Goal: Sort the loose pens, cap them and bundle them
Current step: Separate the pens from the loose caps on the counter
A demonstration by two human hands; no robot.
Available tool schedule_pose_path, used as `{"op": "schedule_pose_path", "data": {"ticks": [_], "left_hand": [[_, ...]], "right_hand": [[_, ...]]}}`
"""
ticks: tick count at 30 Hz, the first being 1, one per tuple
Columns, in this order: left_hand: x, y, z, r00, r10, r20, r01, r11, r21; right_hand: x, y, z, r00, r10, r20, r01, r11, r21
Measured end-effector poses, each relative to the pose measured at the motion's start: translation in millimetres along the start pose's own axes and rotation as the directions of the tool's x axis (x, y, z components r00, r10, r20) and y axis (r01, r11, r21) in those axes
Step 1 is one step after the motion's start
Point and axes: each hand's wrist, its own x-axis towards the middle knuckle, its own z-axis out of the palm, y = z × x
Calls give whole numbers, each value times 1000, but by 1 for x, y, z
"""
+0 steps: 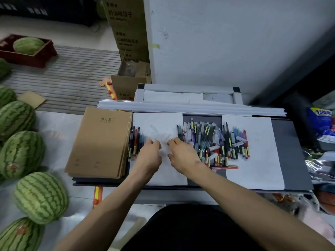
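Loosely heaped pens (204,140), multicoloured, clear caps (214,147) scattered

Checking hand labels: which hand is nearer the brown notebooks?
Left. The left hand lies just right of the brown notebooks; the right hand is farther right.

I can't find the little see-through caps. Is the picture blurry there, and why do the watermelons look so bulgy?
In the head view, the clear caps are pale on the white sheet and a bit smeared, so they almost vanish. The pen pile looks sharper. The wide lens bulges the watermelons near the left edge. The light is soft, with no glare on the paper.
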Motion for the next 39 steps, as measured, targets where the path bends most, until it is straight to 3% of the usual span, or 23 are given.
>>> {"op": "schedule_pose_path", "data": {"ticks": [6, 10, 12, 15, 17, 19, 20, 21, 24, 26, 31, 35, 37, 39], "left_hand": [[5, -9, -1, 999, -36, -39, 32, 994, -101], [4, -16, -6, 982, -173, -79, 123, 893, -434], [7, -20, -9, 962, -269, -38, 181, 741, -647], [10, -20, -14, 934, -335, 120, 250, 377, -892], [18, -17, -21, 885, -402, 234, 327, 181, -927], [27, -12, -27, 803, -503, 319, 409, 76, -909], [32, -11, -29, 779, -543, 313, 426, 94, -900], [36, -13, -27, 795, -554, 246, 420, 210, -883], [33, -20, -26, 935, -349, -67, 233, 743, -627], [33, -22, -26, 961, -235, -146, 174, 923, -342], [41, -11, -24, 981, -141, -131, 141, 990, -5], [43, -4, -22, 987, -73, -145, 87, 992, 91], [43, -1, -23, 990, -61, -130, 76, 990, 118], [43, 1, -23, 993, -48, -108, 63, 987, 145]], "right_hand": [[8, -2, 9, 999, 33, 0, -33, 999, -2], [6, -1, 14, 998, 52, -37, -52, 999, -2], [5, -1, 17, 997, 38, -60, -38, 999, -6], [5, 0, 18, 996, 19, -92, -14, 999, 48], [4, 2, 16, 993, 19, -112, -7, 994, 111], [2, 5, 13, 990, 28, -141, -4, 985, 172], [2, 7, 13, 988, 28, -151, 0, 983, 185], [3, 8, 12, 988, 25, -153, 4, 983, 186], [5, 11, 11, 989, 19, -148, 9, 982, 187], [5, 11, 10, 987, 12, -158, 21, 979, 201], [1, 13, 14, 977, 31, -210, 34, 954, 299], [-5, 16, 17, 960, 114, -255, 20, 883, 468], [-8, 18, 17, 940, 221, -260, -14, 785, 619], [-11, 22, 14, 927, 351, -135, -94, 564, 820]]}}
